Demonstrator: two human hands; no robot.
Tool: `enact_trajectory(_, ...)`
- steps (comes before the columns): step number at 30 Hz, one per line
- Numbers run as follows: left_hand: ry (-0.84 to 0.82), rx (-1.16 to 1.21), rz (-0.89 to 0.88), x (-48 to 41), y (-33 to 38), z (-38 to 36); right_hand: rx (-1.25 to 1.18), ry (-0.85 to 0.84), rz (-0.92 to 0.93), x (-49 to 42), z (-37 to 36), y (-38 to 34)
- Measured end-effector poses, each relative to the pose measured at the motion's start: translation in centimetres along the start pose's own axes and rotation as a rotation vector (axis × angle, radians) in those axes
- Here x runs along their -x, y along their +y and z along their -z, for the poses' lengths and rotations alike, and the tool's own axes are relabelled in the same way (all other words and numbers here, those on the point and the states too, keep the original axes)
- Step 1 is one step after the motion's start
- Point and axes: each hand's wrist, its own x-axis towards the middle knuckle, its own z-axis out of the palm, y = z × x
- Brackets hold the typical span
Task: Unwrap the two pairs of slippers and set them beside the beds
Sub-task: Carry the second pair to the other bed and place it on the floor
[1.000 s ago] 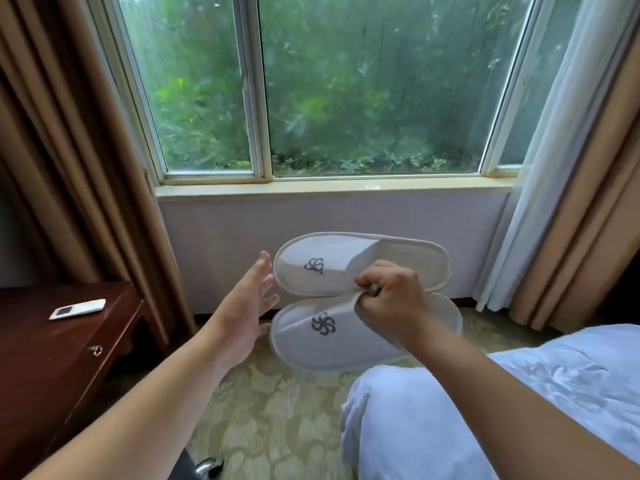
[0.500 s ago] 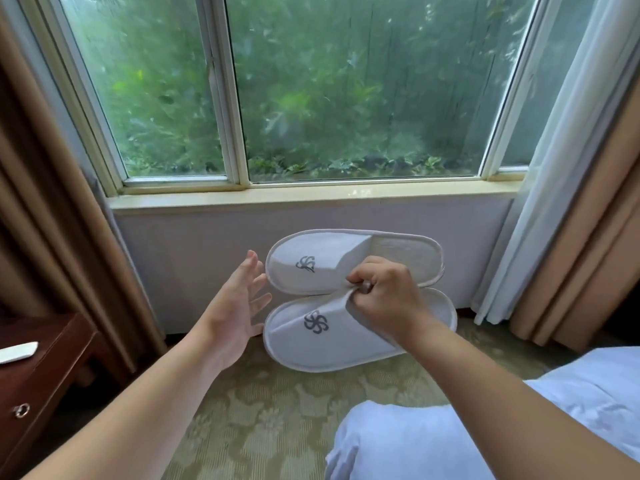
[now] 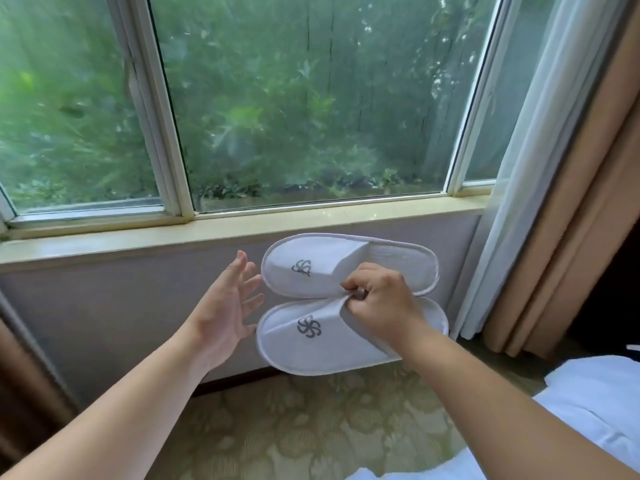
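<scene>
Head view: right hand (image 3: 379,303) pinches two slippers (image 3: 322,341); left hand (image 3: 225,306) spread.

We see white slippers (image 3: 346,306) with grey swirly flowers. The carpet (image 3: 311,427) is green with pale flowers. The curtain (image 3: 571,202) is tan.

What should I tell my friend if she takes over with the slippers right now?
Right hand: pinching both white slippers together by their uppers, in the air in front of the window wall.
Left hand: open, empty, beside the toes.
Done: this pair shows no wrapper.
Left: set them on the carpet beside the bed. The second pair is not in view.
</scene>
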Motion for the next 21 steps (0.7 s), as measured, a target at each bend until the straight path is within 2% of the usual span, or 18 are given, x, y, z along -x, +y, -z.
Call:
enact_trajectory(9, -0.152, -0.035, 0.052, -13.6, 1.1, -4.3, 0.043, 0.066, -0.163, -5.6, -0.7, 8.9)
enact_trajectory(21, -0.33, -0.19, 0.094, -32.3, 0.4, -17.9, 0.128, 0.151, -0.418, -11.4, 1.5, 26.8)
